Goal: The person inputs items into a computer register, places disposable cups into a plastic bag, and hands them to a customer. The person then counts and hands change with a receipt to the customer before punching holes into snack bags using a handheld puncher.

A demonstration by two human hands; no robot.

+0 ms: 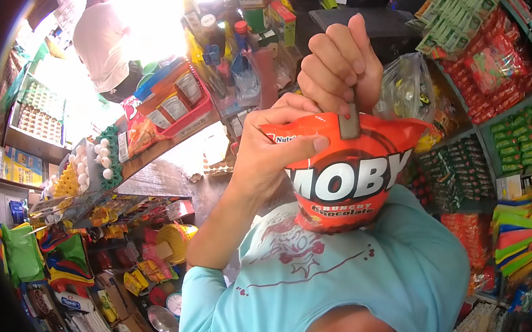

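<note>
My left hand (283, 142) grips an orange-red snack bag (350, 180) near its top left corner, thumb across the front and fingers behind. The bag reads MOBY, crunchy chocolate, and is held upright before my chest. Above its top edge, my right hand (339, 63) is closed in a fist on a flat, dark grey strip (350, 124). The strip's lower end lies against the upper front of the bag; its upper end is hidden in my fingers, so I cannot tell what kind of tool or clip it is.
Around me are shop shelves with green sachets (524, 135) and red packs (493, 61). A counter at the left holds egg trays (108, 159) and a pink basket (199, 102) of packets. A clear plastic bag (407, 88) hangs behind my hands. Another person (101, 47) stands beyond the counter.
</note>
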